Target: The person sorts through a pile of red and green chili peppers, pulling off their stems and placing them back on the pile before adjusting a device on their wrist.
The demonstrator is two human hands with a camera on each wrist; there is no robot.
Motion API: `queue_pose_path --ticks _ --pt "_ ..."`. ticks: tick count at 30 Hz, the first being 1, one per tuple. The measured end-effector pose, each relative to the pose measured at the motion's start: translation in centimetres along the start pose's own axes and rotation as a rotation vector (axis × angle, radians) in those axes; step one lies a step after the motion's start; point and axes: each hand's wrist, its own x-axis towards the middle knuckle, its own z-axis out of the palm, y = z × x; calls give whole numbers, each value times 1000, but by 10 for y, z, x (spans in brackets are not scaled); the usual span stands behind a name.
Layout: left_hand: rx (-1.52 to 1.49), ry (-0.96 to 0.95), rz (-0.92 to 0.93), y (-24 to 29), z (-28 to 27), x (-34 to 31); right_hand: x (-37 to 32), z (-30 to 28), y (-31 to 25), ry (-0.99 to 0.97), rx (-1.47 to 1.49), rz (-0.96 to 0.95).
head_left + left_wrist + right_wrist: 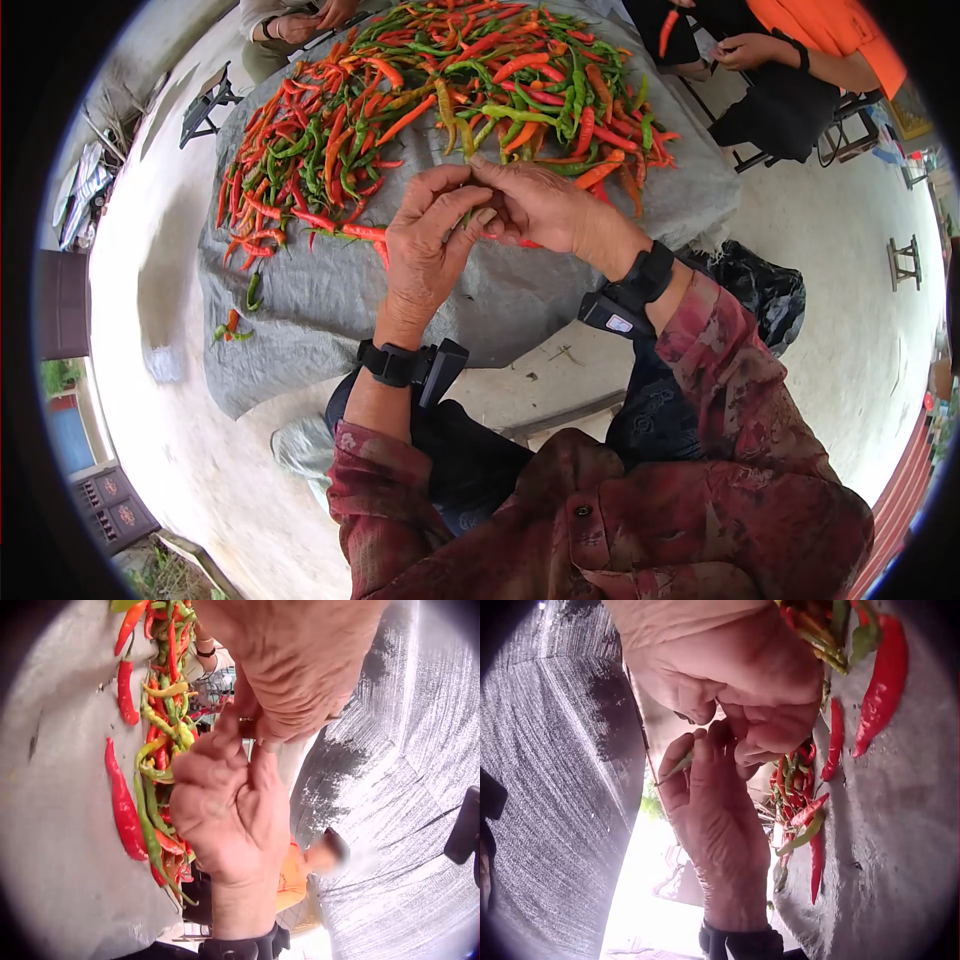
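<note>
My two hands meet at the fingertips over the near edge of a heap of chili peppers [400, 115]. Between its thumb and fingers, my left hand [425, 240] pinches a small, narrow green piece [679, 764], mostly hidden by the fingers. My right hand [550, 205] has its fingers curled in against the left fingertips, palm up in the left wrist view; I cannot tell what lies inside them. Just beyond the hands lies a yellow-green chili [466, 137]. On the sheet, close by in the left wrist view, lies a large red chili [124, 802].
A grey sheet [500, 310] covers the surface under the heap. A few green scraps [232, 328] lie at its left. Another person's hands [297, 27] are at the far left, and a person in orange [835, 45] sits at the far right. A black bag [765, 290] is at right.
</note>
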Motion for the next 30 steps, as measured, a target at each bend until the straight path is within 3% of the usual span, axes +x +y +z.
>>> queue_pose_path --ticks 2,4,6,8,10,11,12,14,16,17,19,21,23,27,29,30 --pt "116 -8 120 -2 -2 0 2 -1 0 70 26 -5" --pt "157 4 110 -5 -7 0 2 -2 -5 141 51 -9" --pt "196 11 99 -8 -16 -1 2 -5 -12 276 -55 -147" --pt "251 66 -61 -11 -29 -1 2 -15 -25 340 -100 -194" --pt "343 -10 -110 -18 -35 -4 4 -27 -35 459 264 -391" --pt "437 -84 -162 -22 -35 -7 1 -34 -40 397 315 -417" --pt "438 -83 -163 -25 -33 -10 1 -34 -39 395 315 -416" --pt "717 -302 -27 -34 -27 -17 -1 -35 -36 367 292 -300" --pt "741 -344 -88 -39 -18 -19 -3 -22 -31 385 249 -230" --pt "767 -385 -147 -42 -15 -20 -5 -17 -29 314 37 -223" --pt "760 -379 -190 -40 -12 -18 -8 -7 -28 238 -318 -231" --pt "754 -371 -240 -35 -10 -15 -8 -9 -27 214 -478 -167" --pt "521 -88 -238 -28 -8 -10 -9 -7 -26 211 -729 -42" --pt "271 -65 -313 -11 -5 -4 -5 1 -17 226 -756 5" --pt "221 -124 -175 -11 0 -8 0 0 -6 239 -482 -78" --pt "222 -121 -179 -12 -2 -9 0 1 -7 236 -483 -75"
